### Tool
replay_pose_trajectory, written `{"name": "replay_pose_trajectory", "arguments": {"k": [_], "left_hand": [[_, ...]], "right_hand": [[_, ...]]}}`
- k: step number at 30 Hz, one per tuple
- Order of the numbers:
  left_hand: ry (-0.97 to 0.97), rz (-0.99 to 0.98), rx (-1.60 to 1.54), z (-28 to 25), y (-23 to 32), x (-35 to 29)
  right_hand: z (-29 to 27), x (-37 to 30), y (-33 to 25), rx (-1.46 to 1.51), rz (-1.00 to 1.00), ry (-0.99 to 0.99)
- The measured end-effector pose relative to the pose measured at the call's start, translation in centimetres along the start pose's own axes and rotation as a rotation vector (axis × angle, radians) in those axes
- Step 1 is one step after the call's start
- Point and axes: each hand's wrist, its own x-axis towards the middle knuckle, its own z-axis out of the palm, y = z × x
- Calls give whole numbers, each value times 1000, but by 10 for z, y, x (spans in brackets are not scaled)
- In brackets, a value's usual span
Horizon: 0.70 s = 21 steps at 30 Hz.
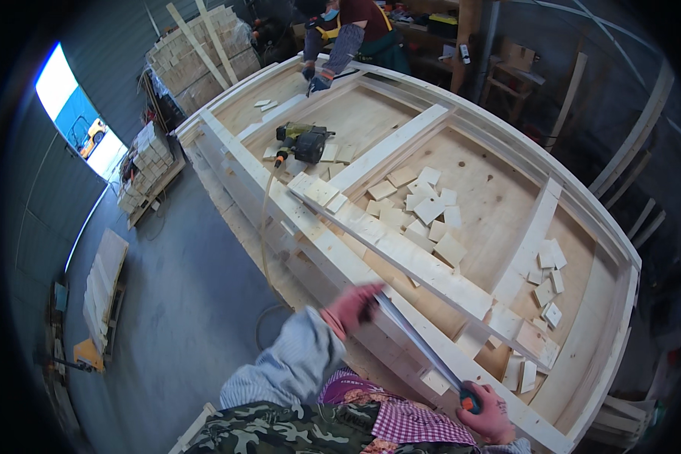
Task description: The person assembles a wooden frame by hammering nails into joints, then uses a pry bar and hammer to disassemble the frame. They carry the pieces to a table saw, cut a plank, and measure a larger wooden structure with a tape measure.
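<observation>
A tape measure (471, 398) with a dark case and an orange spot sits in my right hand (492, 415), which wears a pink glove. Its pale blade (422, 343) runs out along the near rail of a large wooden frame (340, 239). At the other end of the blade, my left hand (349, 309), in a pink glove with dark fingertips, closes on the tip; motion smears it slightly. Beside the blade a loose plank (424, 265) lies at a slant over the frame. Small wooden blocks (430, 209) are scattered on the panel inside.
A nail gun (303, 142) with a hose (265, 219) rests on the frame's far left part. Across the frame a co-worker's gloved hand (321, 80) reaches in. Stacked timber (145, 168) stands on a pallet at left; wooden strips (104, 284) lie nearer.
</observation>
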Motion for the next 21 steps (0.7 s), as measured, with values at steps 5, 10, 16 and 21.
{"name": "replay_pose_trajectory", "arguments": {"k": [5,10,16,21], "left_hand": [[10,398,-441,-69,51,20],[38,374,-407,-75,7,30],[184,321,-43,-55,-49,20],[109,393,115,-54,-52,24]], "right_hand": [[-25,-16,28,-11,117,-141],[-34,24,12,84,168,-89],[-36,135,-69,6,142,-90],[-38,219,-139,-124,23,-181]]}}
